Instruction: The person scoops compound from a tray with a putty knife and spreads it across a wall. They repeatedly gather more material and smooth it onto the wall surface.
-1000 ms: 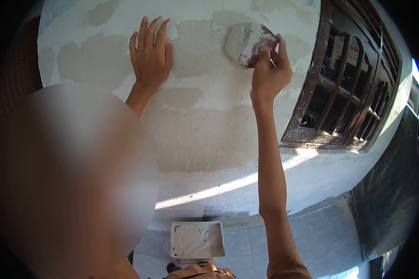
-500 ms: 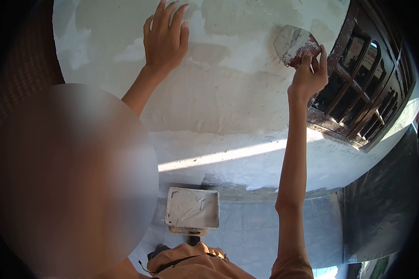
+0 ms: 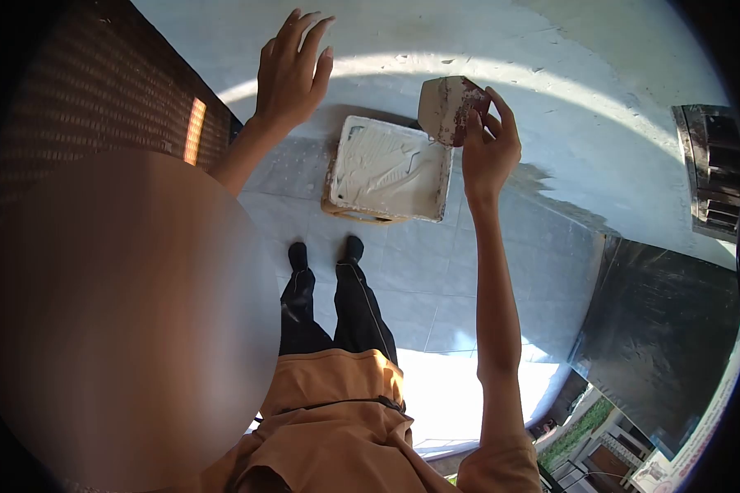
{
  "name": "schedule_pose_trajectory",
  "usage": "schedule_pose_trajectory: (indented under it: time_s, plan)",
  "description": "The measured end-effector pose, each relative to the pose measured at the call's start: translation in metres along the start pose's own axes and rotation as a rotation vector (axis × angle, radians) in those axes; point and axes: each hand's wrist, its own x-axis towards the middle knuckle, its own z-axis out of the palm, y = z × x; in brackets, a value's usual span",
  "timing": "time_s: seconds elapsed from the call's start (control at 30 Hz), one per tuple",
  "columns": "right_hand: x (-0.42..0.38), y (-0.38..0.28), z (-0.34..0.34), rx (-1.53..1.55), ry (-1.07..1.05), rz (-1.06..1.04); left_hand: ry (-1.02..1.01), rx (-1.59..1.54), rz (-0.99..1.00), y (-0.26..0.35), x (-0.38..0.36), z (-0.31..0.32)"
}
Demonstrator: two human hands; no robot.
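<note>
My right hand [image 3: 493, 156] is closed round the reddish-brown side of a flat putty scraper [image 3: 437, 107], its pale broad face smeared with dried filler. In this view the scraper overlaps the upper right corner of a shallow rectangular tray [image 3: 446, 193]. Thick off-white putty [image 3: 378, 160] covers much of the tray's bottom, with ridges and scrape marks in it. Up on the left, my left hand [image 3: 292, 78] is held out before the wall, fingers spread and nothing in them.
The tray rests on a yellowish support [image 3: 345, 214] on the grey tiled floor [image 3: 419, 271]. Beyond it rises the patchy pale wall [image 3: 584, 123], crossed by a sunlit band. A brown woven panel [image 3: 115, 82] stands left, a dark-framed window [image 3: 711, 172] and black panel [image 3: 658, 329] right.
My view has tilted down from the wall to the tray and my feet. The scraper has left the upper wall beside the window and is now by the tray's corner, still in my right hand.
</note>
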Motion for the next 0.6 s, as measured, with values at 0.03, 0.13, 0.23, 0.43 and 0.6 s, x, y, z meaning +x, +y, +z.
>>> schedule_pose_trajectory:
  time_s: [0.03,0.13,0.23,0.43,0.6]
  plan:
    - [-0.016,0.025,0.015,-0.01,-0.026,0.029,-0.032,-0.001,-0.024,-0.006,-0.033,0.01]
    - [-0.056,0.092,0.057,-0.079,-0.08,0.19,-0.246,-0.121,-0.254,-0.016,-0.124,0.034]
    - [-0.083,0.151,0.092,-0.164,-0.173,0.272,-0.295,-0.147,-0.429,-0.011,-0.204,0.064]
    - [-0.104,0.24,0.152,-0.24,-0.284,0.098,-0.421,-0.396,-0.806,0.026,-0.32,0.111]
    - [-0.088,0.276,0.185,-0.403,-0.366,-0.113,-0.608,-0.661,-1.339,0.051,-0.344,0.126]
